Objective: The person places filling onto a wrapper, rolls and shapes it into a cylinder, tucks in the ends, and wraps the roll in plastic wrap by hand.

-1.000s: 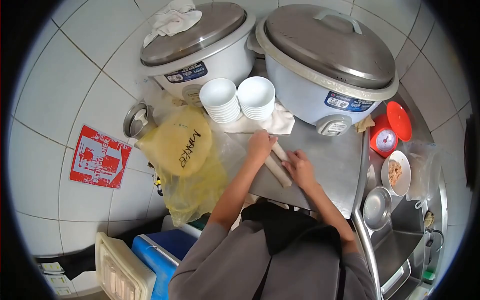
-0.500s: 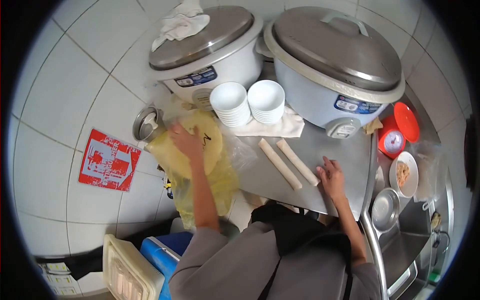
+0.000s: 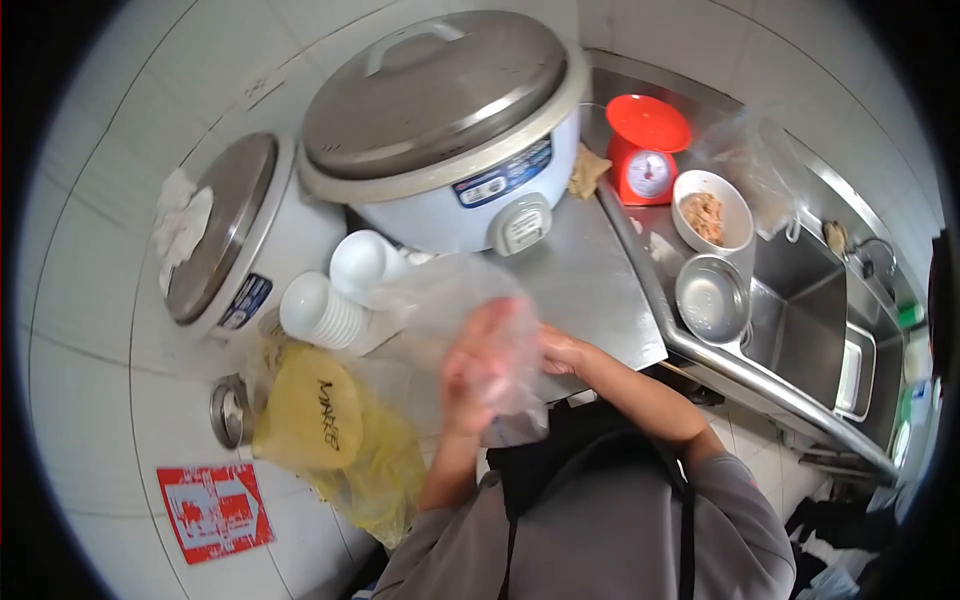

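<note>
A clear plastic bag is raised in front of me above the steel table. My left hand shows blurred through the film and seems closed on the bag; whether it is inside or behind the plastic I cannot tell. Close on its right is my right hand, its fingers hidden by the bag. The pale rolls seen earlier are mostly hidden behind the bag and hands. To the left, a round yellow pack with black handwriting lies on a yellow plastic bag.
Two large cookers, one left and one centre, stand behind stacked white bowls. Right of them are a red scale, a bowl of minced food, a metal pan and a sink. A metal bowl sits left.
My view has turned right. My left hand has left the yellow pack and come over to my right hand, with the clear bag now up between them and covering the rolls.
</note>
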Motion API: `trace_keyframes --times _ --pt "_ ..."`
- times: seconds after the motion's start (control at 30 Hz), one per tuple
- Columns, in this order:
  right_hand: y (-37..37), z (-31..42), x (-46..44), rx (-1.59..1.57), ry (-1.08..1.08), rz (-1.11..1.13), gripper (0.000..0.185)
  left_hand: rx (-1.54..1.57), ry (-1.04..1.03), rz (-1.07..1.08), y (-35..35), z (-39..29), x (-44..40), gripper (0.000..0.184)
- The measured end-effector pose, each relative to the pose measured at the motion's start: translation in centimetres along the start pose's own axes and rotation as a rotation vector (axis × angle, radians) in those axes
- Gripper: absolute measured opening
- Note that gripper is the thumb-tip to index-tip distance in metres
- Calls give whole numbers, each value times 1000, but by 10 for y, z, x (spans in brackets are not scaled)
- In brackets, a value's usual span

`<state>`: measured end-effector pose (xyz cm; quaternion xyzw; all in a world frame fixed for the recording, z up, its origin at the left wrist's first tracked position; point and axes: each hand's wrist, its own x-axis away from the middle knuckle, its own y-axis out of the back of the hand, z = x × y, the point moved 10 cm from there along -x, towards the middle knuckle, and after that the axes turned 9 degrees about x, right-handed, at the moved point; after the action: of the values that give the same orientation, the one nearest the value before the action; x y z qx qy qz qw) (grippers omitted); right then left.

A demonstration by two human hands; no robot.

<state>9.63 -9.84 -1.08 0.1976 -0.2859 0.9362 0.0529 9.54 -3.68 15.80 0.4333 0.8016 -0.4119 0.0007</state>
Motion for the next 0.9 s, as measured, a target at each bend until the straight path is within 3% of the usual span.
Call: trace_keyframes --times 0.07,0.17,0.2,0.23,0.3,0.33,0.37,0.4,0.47,0.53,0.6,0.7,0.73,0.77,0.83,0.9 --pt "9 -26 -9 -247 92 418 56 4 62 224 -23 41 2 14" --pt "-4 62 72 -284 296 533 51 -45 189 377 -57 66 3 9" --pt "39 48 74 -221 258 299 68 -22 197 446 -69 65 2 14" --pt "44 64 89 -223 286 264 68 1 216 479 -68 68 4 14" --pt "97 128 145 129 664 -357 70 -220 312 647 -60 83 12 21" --pt "107 140 156 127 676 -396 70 -272 370 847 -63 87 13 22" --pt "107 164 176 387 828 -467 69 -281 562 869 -49 95 14 19" --pt "97 180 194 657 964 -528 68 -298 751 884 -33 100 18 18" --pt "92 183 195 629 902 -487 68 -67 706 722 15 104 -7 36" --pt "81 183 183 672 796 -392 68 -119 541 462 50 115 -51 70" --pt "71 182 164 633 759 -293 68 -40 528 185 82 147 -71 91" --pt "59 180 147 647 766 -188 67 -173 480 90 80 155 -90 103" --pt "63 180 150 503 714 -152 68 -181 462 -2 90 147 -92 96" --pt "68 179 152 363 659 -121 68 -185 450 -14 103 137 -93 96" --pt "87 184 155 371 761 -134 69 179 522 609 77 109 -72 90" --pt "110 187 160 223 719 -191 68 75 546 513 88 92 -66 82"
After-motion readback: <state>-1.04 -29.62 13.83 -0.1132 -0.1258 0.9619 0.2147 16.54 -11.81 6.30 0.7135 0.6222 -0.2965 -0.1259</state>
